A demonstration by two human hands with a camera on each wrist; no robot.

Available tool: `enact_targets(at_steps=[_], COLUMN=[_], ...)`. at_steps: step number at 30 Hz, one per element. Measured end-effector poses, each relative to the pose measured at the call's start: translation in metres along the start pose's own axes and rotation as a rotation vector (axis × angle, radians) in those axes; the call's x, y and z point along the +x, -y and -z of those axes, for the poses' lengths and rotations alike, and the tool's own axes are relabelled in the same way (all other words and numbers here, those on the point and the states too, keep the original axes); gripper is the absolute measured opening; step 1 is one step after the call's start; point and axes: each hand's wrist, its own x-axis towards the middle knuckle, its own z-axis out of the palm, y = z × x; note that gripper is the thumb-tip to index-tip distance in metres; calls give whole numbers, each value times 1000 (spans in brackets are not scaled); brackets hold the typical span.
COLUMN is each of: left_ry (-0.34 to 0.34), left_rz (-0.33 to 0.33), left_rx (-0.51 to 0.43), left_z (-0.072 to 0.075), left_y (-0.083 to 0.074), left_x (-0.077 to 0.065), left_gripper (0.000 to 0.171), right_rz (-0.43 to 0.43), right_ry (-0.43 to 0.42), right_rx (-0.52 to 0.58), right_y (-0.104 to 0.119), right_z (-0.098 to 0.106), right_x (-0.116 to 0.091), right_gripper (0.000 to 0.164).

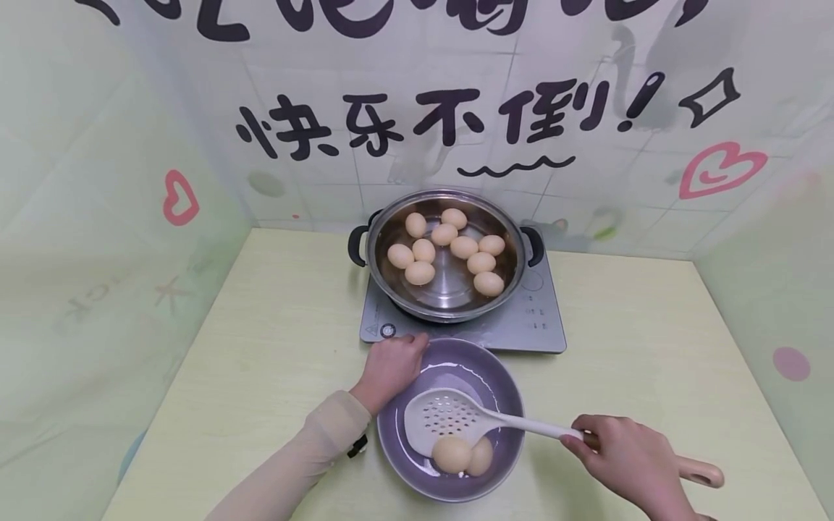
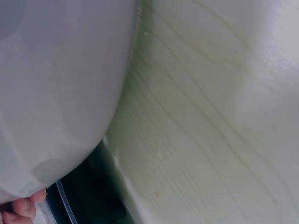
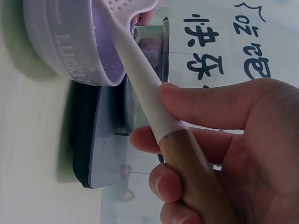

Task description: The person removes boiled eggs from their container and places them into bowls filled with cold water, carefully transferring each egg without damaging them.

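Observation:
My left hand [image 1: 393, 365] grips the far left rim of a purple bowl [image 1: 511, 387]; in the left wrist view its fingertips [image 2: 24, 208] show beneath the bowl's outer wall [image 2: 60, 84]. Inside the bowl are a brown egg [image 1: 452, 454] and a second egg [image 1: 481, 457], side by side. A white slotted spoon [image 1: 449, 416] reaches over the bowl, its head tilted, with the first egg against its lower edge. My right hand [image 1: 628, 459] holds the spoon's wooden handle [image 3: 194, 172], thumb and fingers curled round it.
Behind the bowl, a steel pot [image 1: 445, 316] with black handles holds several eggs [image 1: 464, 247] in water. It stands on a grey induction cooker [image 1: 541, 318]. A small black object [image 1: 357, 446] lies left of the bowl. A printed sheet [image 1: 417, 174] hangs behind the table.

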Motion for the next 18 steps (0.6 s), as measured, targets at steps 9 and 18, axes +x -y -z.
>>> enact_targets(at_steps=[9,18], left_ry=[15,26], left_rz=[-1,-2], left_rx=[7,1], left_z=[1,0], left_y=[0,1], left_x=[0,-1], left_gripper=[13,13], right_rz=[-4,66], right_ry=[-22,-221], right_rx=[10,49], right_y=[1,0], right_z=[0,-1], right_x=[0,-2], right_gripper=[11,14])
